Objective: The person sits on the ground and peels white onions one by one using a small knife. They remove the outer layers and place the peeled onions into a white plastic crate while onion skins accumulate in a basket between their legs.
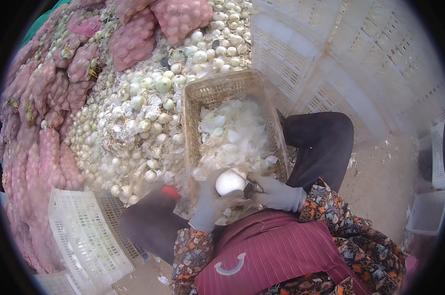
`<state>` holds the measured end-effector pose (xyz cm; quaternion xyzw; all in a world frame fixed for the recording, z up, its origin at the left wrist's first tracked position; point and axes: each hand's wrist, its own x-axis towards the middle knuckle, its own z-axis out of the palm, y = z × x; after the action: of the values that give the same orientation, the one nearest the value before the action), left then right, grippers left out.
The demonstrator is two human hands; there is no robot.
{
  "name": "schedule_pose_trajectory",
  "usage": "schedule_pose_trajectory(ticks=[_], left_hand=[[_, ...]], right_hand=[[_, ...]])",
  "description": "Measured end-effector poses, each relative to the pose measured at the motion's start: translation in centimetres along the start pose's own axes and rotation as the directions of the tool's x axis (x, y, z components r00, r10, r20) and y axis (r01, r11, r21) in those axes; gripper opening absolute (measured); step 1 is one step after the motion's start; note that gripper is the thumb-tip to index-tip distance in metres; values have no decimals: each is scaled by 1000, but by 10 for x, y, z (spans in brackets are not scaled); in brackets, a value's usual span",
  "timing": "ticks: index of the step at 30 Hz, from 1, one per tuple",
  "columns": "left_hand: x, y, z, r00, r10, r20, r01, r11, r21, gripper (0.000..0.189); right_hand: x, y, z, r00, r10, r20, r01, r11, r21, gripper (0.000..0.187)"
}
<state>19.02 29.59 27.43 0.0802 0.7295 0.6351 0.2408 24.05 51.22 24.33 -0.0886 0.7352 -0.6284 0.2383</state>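
Observation:
A white peeled onion rests in the grip of my left hand, which wears a pale grey glove. My right hand, gloved alike, is at the onion's right side with its fingers closed on a small knife; only part of the tool shows. Both hands are over the near end of a dirty plastic crate standing between my knees. Loose onion skins fill much of that crate, and the hands cover part of its near rim.
A heap of onions and skins spreads to the left and ahead. Pink mesh sacks of onions are piled along the far left. White slatted crates rise at the right, and another white crate stands by my left knee.

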Motion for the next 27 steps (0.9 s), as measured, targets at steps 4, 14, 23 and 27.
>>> schedule_pose_trajectory(ticks=[4, 14, 23, 27], left_hand=[[2, -9, 3, 1000, -6, 7, 7, 995, -103, 63], [5, 0, 17, 975, 205, 91, -184, 963, -199, 67], [-12, 12, 29, 995, 97, -18, -93, 983, 156, 55], [-17, 5, 31, 999, 55, -1, -52, 946, -319, 46]], right_hand=[[6, 17, 7, 992, -93, -81, 89, 995, -48, 48], [6, 25, 1, 974, 26, 223, -185, 659, 729, 70], [-11, -21, 19, 913, -209, -350, 260, 960, 104, 69], [-24, -32, 22, 998, -7, -61, 40, 819, 572, 58]])
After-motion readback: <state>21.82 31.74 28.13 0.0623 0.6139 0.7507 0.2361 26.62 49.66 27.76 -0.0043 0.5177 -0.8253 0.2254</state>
